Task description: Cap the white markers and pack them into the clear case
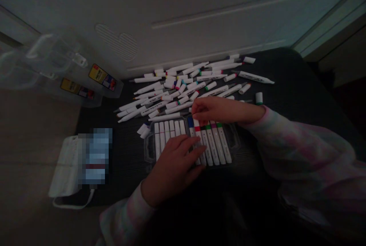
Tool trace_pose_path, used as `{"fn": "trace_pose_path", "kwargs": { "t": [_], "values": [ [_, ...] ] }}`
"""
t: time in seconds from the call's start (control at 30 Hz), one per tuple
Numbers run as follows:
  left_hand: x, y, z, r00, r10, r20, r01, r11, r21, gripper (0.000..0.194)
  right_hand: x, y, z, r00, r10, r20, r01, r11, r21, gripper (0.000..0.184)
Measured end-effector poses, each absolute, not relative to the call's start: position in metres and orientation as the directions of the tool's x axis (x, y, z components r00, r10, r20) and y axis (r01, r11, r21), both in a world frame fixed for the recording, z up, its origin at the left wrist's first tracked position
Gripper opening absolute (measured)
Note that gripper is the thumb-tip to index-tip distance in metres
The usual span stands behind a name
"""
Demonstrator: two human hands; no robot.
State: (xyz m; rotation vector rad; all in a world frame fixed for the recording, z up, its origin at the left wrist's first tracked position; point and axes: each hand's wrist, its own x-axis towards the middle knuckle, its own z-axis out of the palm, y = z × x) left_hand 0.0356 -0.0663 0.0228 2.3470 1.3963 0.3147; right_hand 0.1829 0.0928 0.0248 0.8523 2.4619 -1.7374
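A clear plastic marker case (pixel 149 147) lies on the dark mat, holding a row of white markers with coloured ends. My left hand (pixel 174 168) rests flat on the markers in the case, fingers stretched toward the middle of the row. My right hand (pixel 221 110) reaches in from the right at the case's far edge, fingers curled at the top of a red-capped marker (pixel 197 128). Whether it grips that marker is hard to tell in the dim light. A loose pile of white markers (pixel 183 89) is spread just beyond the case.
Two clear plastic cases with yellow labels (pixel 85 82) lean at the left by the white wall panel (pixel 183 21). A white mask and a blurred packet (pixel 82 162) lie at the mat's left edge. A loose cap (pixel 259 98) sits right of the pile.
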Motion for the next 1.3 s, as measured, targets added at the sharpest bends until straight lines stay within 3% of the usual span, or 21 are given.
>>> {"fn": "trace_pose_path", "kwargs": {
  "t": [0.3, 0.63, 1.3],
  "values": [
    [0.0376, -0.0668, 0.0242, 0.5, 0.865, -0.035, 0.791, -0.44, 0.424, 0.04, 0.1825, 0.0921, 0.0267, -0.835, 0.426, -0.347, 0.472, 0.231, -0.851, 0.009],
    [0.0373, -0.0659, 0.0219, 0.513, 0.856, -0.06, 0.789, -0.443, 0.426, 0.043, 0.1795, 0.0913, 0.0293, -0.817, 0.503, -0.282, 0.541, 0.498, -0.678, 0.012],
    [0.04, -0.064, 0.0228, 0.519, 0.851, -0.076, 0.796, -0.45, 0.405, 0.047, 0.1791, 0.0904, 0.0288, -0.83, 0.489, -0.267, 0.535, 0.564, -0.629, 0.013]
  ]
}}
